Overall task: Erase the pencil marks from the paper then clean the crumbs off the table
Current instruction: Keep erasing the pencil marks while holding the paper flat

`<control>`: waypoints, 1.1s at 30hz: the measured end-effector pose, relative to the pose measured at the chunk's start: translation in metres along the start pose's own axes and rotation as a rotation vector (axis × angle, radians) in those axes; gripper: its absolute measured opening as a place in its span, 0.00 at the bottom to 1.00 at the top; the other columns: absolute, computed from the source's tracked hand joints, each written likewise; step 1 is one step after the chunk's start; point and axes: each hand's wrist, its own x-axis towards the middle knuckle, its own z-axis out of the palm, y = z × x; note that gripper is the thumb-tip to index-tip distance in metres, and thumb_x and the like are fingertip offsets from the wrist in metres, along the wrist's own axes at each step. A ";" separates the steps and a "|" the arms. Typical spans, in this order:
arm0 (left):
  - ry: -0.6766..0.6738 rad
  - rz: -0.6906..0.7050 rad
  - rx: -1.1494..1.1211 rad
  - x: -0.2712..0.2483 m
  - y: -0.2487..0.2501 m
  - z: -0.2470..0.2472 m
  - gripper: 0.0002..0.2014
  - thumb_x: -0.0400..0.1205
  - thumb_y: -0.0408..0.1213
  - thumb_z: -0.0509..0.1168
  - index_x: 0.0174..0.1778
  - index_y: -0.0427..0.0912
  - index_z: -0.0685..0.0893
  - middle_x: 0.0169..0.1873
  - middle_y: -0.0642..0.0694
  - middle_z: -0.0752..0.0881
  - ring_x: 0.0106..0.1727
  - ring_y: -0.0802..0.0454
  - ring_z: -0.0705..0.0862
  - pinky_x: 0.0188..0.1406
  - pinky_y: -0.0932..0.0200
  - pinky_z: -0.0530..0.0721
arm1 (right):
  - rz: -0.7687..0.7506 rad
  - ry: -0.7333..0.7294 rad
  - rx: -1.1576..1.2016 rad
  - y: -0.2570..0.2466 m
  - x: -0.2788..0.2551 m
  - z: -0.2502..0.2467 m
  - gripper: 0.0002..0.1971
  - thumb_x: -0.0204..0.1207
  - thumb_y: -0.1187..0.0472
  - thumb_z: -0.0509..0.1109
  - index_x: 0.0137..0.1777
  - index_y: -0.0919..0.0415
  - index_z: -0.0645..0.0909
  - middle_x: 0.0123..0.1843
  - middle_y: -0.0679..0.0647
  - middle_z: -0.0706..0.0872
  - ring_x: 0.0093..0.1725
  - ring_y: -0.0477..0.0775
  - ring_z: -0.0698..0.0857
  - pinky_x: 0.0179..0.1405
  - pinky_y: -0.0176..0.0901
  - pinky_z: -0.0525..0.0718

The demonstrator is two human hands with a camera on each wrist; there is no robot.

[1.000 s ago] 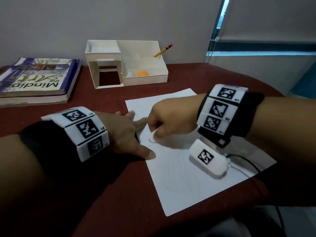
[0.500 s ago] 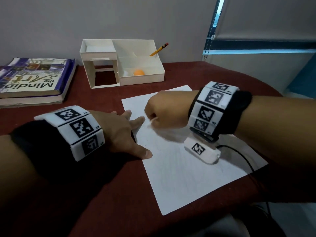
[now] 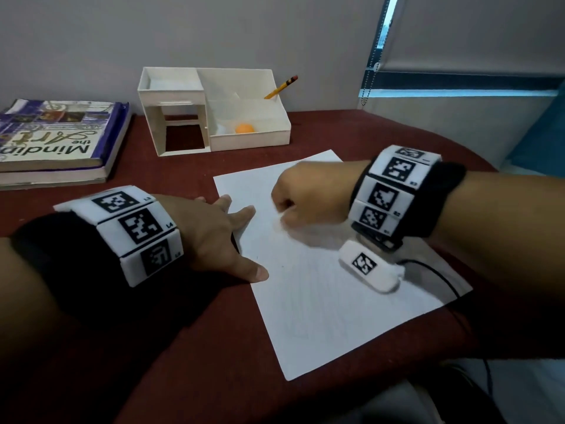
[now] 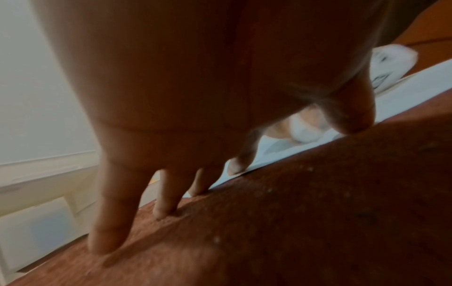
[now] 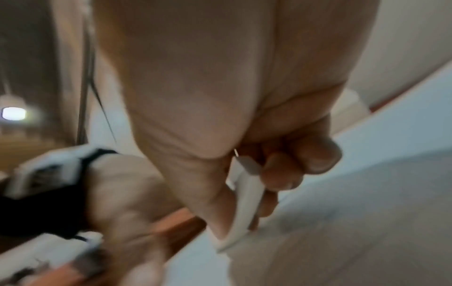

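A white sheet of paper (image 3: 321, 295) with faint pencil lines lies on the dark red table (image 3: 189, 347). My right hand (image 3: 301, 198) is curled into a fist over the paper's upper part, pinching a white eraser (image 5: 247, 203) between thumb and fingers, its tip on the sheet (image 5: 342, 222). In the head view the eraser is hidden under the fist. My left hand (image 3: 214, 237) lies flat with straight, spread fingers (image 4: 107, 222), pressing the paper's left edge (image 4: 281, 152) and the table beside it. Small pale crumbs (image 4: 216, 240) dot the tabletop (image 4: 305, 222).
At the back stands a white desk organiser (image 3: 214, 111) holding a yellow pencil (image 3: 281, 87) and an orange ball (image 3: 244, 128). Two books (image 3: 58, 139) are stacked at the back left. A black cable (image 3: 440, 276) crosses the paper's right corner. The table edge curves along the front right.
My right fist with the eraser has moved up the sheet, away from me, in a rubbing stroke. The left hand has stayed flat on the paper's left edge.
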 end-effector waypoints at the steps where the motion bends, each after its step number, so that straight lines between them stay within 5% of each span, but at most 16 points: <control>1: -0.001 -0.004 0.002 -0.001 0.000 0.000 0.58 0.63 0.83 0.53 0.81 0.65 0.30 0.85 0.49 0.34 0.86 0.39 0.42 0.82 0.32 0.52 | 0.032 0.025 -0.052 0.004 0.001 -0.003 0.11 0.80 0.50 0.69 0.38 0.53 0.82 0.36 0.47 0.82 0.42 0.54 0.84 0.37 0.44 0.80; 6: -0.001 0.004 0.017 0.002 0.000 0.000 0.58 0.62 0.84 0.53 0.81 0.66 0.29 0.85 0.47 0.35 0.86 0.37 0.43 0.82 0.32 0.53 | -0.138 -0.103 0.034 -0.016 -0.013 0.004 0.09 0.80 0.50 0.70 0.45 0.53 0.86 0.39 0.47 0.87 0.41 0.47 0.85 0.41 0.43 0.85; 11: 0.000 0.002 0.013 0.001 -0.001 -0.001 0.59 0.61 0.85 0.52 0.81 0.66 0.30 0.86 0.49 0.35 0.86 0.38 0.44 0.82 0.32 0.52 | 0.039 0.042 -0.115 0.009 0.000 -0.004 0.12 0.82 0.51 0.68 0.40 0.56 0.82 0.35 0.47 0.81 0.42 0.53 0.83 0.31 0.39 0.76; 16: -0.019 0.007 0.012 0.001 0.000 -0.002 0.62 0.55 0.85 0.51 0.81 0.66 0.29 0.85 0.48 0.35 0.86 0.38 0.44 0.82 0.33 0.52 | -0.104 -0.123 0.037 -0.010 -0.013 0.002 0.11 0.80 0.47 0.70 0.43 0.54 0.86 0.38 0.47 0.87 0.39 0.47 0.84 0.39 0.43 0.85; 20: -0.008 -0.005 0.009 0.001 0.000 -0.002 0.58 0.62 0.84 0.53 0.82 0.65 0.30 0.86 0.49 0.35 0.86 0.38 0.45 0.82 0.33 0.52 | 0.106 0.028 -0.101 0.018 0.004 -0.004 0.13 0.80 0.50 0.70 0.38 0.58 0.83 0.38 0.51 0.85 0.42 0.56 0.85 0.34 0.42 0.80; 25: -0.007 0.007 0.011 0.002 0.000 -0.002 0.60 0.61 0.84 0.54 0.81 0.65 0.30 0.86 0.48 0.35 0.86 0.37 0.45 0.82 0.34 0.53 | -0.118 -0.097 0.020 -0.014 -0.016 0.004 0.12 0.81 0.48 0.70 0.44 0.55 0.86 0.39 0.48 0.86 0.40 0.48 0.84 0.40 0.44 0.83; 30: -0.006 0.004 0.000 0.001 -0.001 -0.004 0.60 0.60 0.84 0.55 0.82 0.66 0.31 0.86 0.49 0.36 0.86 0.39 0.46 0.82 0.34 0.53 | 0.102 0.057 -0.057 0.024 0.001 -0.001 0.11 0.80 0.50 0.70 0.41 0.56 0.85 0.38 0.49 0.84 0.45 0.55 0.86 0.43 0.47 0.86; 33: -0.012 0.003 0.001 0.000 0.000 -0.005 0.60 0.60 0.83 0.56 0.82 0.65 0.31 0.86 0.49 0.36 0.86 0.39 0.46 0.82 0.34 0.53 | 0.021 0.018 0.014 0.016 -0.002 0.003 0.11 0.79 0.49 0.71 0.41 0.56 0.85 0.38 0.49 0.85 0.42 0.52 0.86 0.41 0.46 0.85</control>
